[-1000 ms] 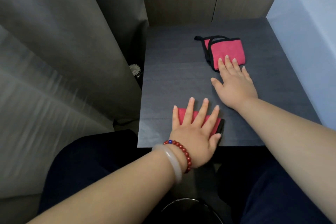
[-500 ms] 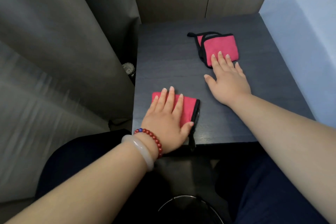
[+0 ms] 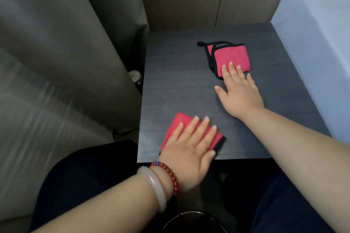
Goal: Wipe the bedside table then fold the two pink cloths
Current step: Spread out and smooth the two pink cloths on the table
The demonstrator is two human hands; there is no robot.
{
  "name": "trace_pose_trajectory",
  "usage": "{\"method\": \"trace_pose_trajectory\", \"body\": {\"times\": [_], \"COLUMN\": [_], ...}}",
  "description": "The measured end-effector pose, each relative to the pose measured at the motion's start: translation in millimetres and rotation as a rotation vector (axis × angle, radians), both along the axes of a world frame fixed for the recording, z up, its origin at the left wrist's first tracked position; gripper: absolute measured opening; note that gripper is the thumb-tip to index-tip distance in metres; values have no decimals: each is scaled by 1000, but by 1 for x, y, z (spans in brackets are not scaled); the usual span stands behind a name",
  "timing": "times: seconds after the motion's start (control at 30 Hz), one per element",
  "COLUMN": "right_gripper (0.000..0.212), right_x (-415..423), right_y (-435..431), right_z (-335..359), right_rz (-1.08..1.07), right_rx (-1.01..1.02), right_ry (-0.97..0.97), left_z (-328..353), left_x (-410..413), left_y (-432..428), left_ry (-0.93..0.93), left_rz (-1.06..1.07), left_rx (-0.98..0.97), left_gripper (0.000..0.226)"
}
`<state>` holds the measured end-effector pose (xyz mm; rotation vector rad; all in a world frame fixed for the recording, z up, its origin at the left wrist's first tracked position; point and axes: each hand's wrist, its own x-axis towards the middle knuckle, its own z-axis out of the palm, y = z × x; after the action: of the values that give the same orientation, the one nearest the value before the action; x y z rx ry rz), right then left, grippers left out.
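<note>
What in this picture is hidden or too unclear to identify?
Head view only:
- Near pink cloth: mostly covered by the left hand.
- Far pink cloth: near edge under fingers of the right hand.
- Round object beside the table: too small and dim to identify.
- Curved rim: cut off by bottom edge.

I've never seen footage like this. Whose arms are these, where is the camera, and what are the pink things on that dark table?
There is no machine here. A person wears a camera on the head, so this single picture looks down on their own arms. The left hand presses flat on a folded pink cloth near the front edge of the dark bedside table. The right hand lies flat further back, its fingers resting on the second pink cloth, which has black trim. Neither hand grips anything.
</note>
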<state>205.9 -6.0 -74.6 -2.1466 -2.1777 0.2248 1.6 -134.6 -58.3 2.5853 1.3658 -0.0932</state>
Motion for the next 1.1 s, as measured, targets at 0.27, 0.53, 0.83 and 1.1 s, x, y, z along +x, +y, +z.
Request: {"method": "trace_pose_trajectory", "body": {"times": [0.27, 0.53, 0.83, 1.1], "right_gripper": [66, 63, 63, 62], "right_x": [1, 0, 0, 0], "right_y": [-1, -1, -3, -1], "right_z": [-1, 0, 1, 0], "right_rz": [-2, -4, -5, -6], "right_rx": [0, 1, -2, -4], "right_ry": [16, 31, 24, 24], "left_z": [-1, -4, 4, 1], "left_x": [1, -9, 11, 8], "left_y": [46, 66, 45, 127], "left_ry": [93, 51, 107, 105], "left_rz": [244, 184, 290, 392], "left_rx": [-5, 37, -42, -140], "left_gripper": [65, 61, 63, 60]}}
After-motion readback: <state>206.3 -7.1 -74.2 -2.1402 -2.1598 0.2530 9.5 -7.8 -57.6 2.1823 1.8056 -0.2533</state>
